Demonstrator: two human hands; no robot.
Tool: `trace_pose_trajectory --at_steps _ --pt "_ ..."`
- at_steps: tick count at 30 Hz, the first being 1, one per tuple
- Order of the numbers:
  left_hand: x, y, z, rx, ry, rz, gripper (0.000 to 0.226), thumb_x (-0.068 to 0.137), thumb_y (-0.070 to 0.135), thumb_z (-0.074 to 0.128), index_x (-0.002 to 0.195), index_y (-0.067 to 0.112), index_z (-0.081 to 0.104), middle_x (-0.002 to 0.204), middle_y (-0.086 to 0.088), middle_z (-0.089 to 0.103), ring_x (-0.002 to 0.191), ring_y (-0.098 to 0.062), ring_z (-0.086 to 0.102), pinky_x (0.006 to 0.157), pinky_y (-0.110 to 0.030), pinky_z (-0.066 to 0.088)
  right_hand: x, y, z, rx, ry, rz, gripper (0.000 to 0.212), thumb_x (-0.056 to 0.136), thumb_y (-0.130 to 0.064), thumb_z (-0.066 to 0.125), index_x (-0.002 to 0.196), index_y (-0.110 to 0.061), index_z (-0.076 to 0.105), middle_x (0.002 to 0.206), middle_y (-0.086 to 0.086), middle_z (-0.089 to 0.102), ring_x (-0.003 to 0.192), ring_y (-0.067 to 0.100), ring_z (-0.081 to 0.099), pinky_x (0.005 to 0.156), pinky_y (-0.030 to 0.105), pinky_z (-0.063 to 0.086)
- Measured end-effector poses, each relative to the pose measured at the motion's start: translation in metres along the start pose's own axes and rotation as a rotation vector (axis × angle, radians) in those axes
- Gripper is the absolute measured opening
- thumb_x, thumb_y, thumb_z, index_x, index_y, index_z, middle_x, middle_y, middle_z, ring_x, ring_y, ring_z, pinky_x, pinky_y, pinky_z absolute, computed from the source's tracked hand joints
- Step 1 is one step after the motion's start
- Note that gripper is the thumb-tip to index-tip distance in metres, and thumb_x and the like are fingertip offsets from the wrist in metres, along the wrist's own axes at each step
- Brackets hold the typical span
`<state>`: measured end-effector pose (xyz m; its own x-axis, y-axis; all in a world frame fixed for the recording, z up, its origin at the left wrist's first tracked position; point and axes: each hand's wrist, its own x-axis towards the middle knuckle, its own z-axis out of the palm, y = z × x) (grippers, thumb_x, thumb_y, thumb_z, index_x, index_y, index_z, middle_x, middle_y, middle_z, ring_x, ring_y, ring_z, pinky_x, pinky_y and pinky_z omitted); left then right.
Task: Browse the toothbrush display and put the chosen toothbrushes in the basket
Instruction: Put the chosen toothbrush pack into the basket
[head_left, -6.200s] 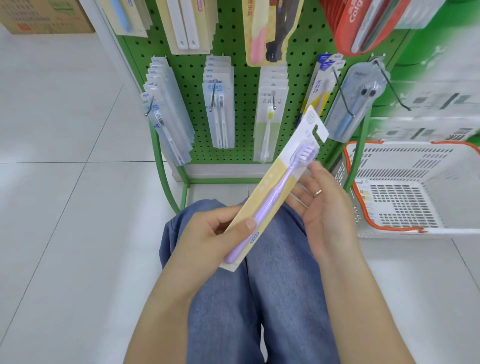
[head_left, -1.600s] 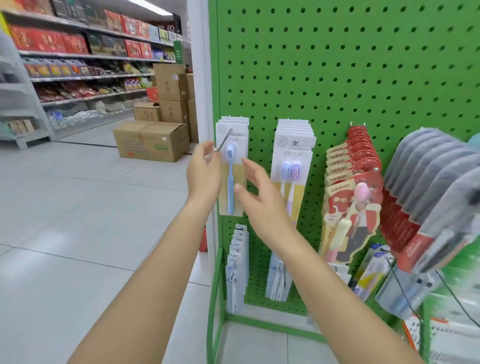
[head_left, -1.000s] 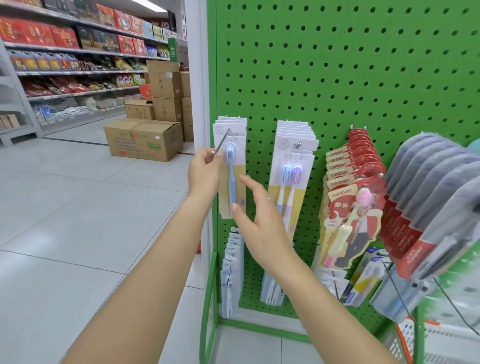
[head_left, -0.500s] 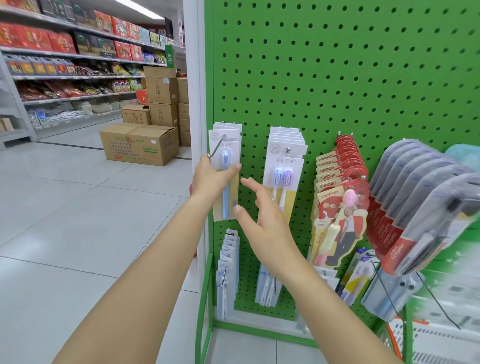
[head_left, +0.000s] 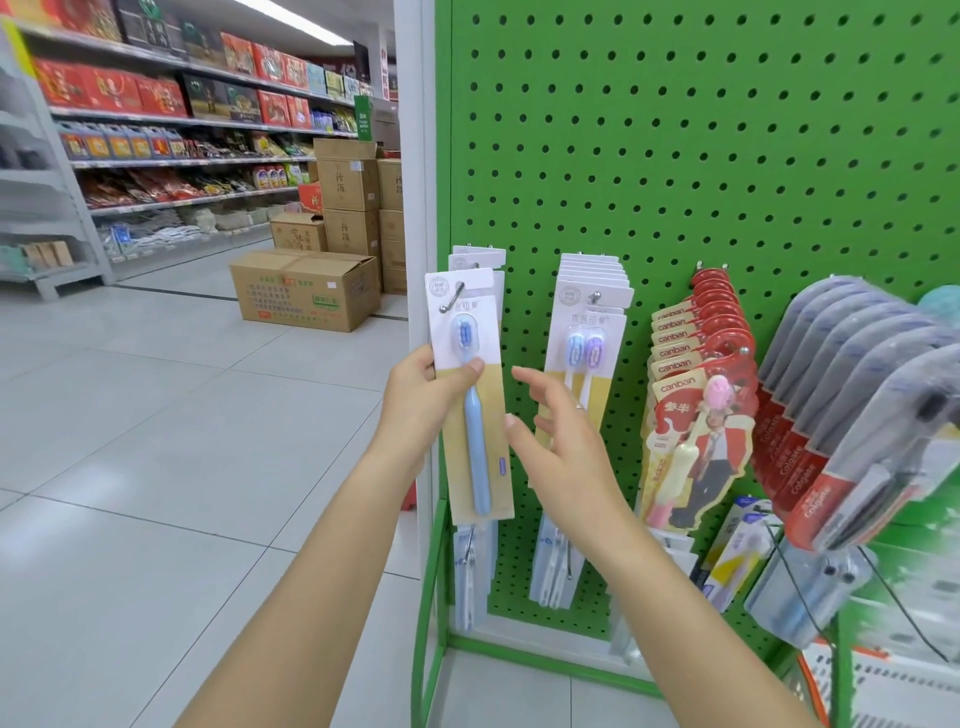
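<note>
Blue toothbrush pack (head_left: 470, 395): single brush on a white-and-tan card, held upright in front of the left edge of the green pegboard (head_left: 701, 156), its hanging hole at the tip of a metal hook (head_left: 453, 300); whether the card has cleared the hook cannot be told. Left hand (head_left: 423, 400): grasping that pack at its left edge, thumb across the card front just under the brush head, fingers behind. Right hand (head_left: 558, 441): released, fingers spread and loosely bent, just right of the pack, holding nothing; contact with the card edge cannot be told. Behind the held pack: more cards of the same kind (head_left: 480, 260) on the same hook. To the right on the board: a row of twin-brush packs (head_left: 589, 332) with two pale purple heads; further right, red canban packs (head_left: 698, 364) with a pink-headed brush in front; far right, grey-and-red Colgate packs (head_left: 857, 410), blurred. Lower hooks: slim clear packs (head_left: 470, 577). Bottom right corner: white basket with an orange rim (head_left: 810, 675), partly seen. Left of the board: tiled floor (head_left: 156, 467), cardboard boxes (head_left: 306, 288) and stocked shelves (head_left: 171, 140) in the far aisle.
</note>
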<state>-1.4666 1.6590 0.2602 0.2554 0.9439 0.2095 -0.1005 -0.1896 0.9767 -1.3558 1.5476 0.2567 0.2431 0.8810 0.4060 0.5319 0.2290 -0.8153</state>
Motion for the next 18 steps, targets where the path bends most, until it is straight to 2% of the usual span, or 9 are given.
trace_pose_trajectory --at_steps 3,7,9,12,15,18 --pt "-0.027 0.013 -0.007 -0.040 -0.010 -0.018 0.022 0.088 0.014 0.069 0.110 0.013 0.069 0.100 -0.005 0.075 0.093 -0.022 0.071 0.083 -0.034 0.054 -0.009 -0.002 -0.001 0.049 0.015 -0.018 0.040 0.098 -0.020 0.051 0.132 -0.041 0.042 0.115 -0.042 0.033 0.113 -0.014 0.039 0.099 0.016 0.030" --pt "-0.068 0.032 -0.011 -0.113 -0.017 -0.038 0.020 0.089 0.012 0.067 0.109 0.012 0.070 0.094 -0.005 0.076 0.075 -0.015 0.071 0.059 -0.021 0.052 -0.024 -0.003 -0.006 0.123 0.020 -0.012 0.036 0.099 -0.019 0.051 0.124 -0.043 0.043 0.120 -0.034 0.043 0.116 -0.014 0.043 0.098 0.015 0.036" --pt "-0.088 0.036 -0.011 -0.106 -0.034 -0.047 0.019 0.089 0.014 0.067 0.108 0.016 0.070 0.093 -0.004 0.076 0.076 -0.015 0.072 0.062 -0.024 0.053 -0.032 -0.003 -0.010 0.195 0.005 0.003 0.031 0.098 -0.018 0.052 0.120 -0.040 0.048 0.121 -0.026 0.053 0.110 -0.012 0.051 0.093 0.013 0.043" --pt "-0.116 0.033 -0.004 -0.110 -0.057 -0.033 0.021 0.088 0.011 0.067 0.109 0.015 0.069 0.095 -0.004 0.076 0.085 -0.019 0.073 0.069 -0.025 0.056 -0.051 -0.004 -0.015 0.477 -0.097 0.123 0.018 0.092 -0.026 0.057 0.107 -0.028 0.065 0.101 -0.004 0.073 0.090 0.010 0.069 0.083 0.024 0.055" --pt "-0.137 0.021 0.010 -0.159 -0.058 -0.087 0.021 0.087 0.010 0.068 0.108 0.012 0.069 0.096 -0.007 0.076 0.086 -0.022 0.072 0.071 -0.029 0.058 -0.077 0.001 -0.020 0.605 -0.188 0.248 0.030 0.080 -0.038 0.057 0.099 -0.019 0.070 0.087 0.000 0.074 0.074 0.014 0.069 0.067 0.023 0.054" --pt "-0.158 0.001 0.024 -0.176 -0.089 -0.151 0.021 0.086 0.011 0.069 0.107 0.013 0.070 0.095 -0.006 0.076 0.085 -0.022 0.072 0.070 -0.034 0.059 -0.107 0.017 -0.023 0.608 -0.181 0.325 0.015 0.089 -0.020 0.060 0.100 -0.014 0.069 0.087 0.002 0.074 0.074 0.014 0.069 0.065 0.024 0.055"
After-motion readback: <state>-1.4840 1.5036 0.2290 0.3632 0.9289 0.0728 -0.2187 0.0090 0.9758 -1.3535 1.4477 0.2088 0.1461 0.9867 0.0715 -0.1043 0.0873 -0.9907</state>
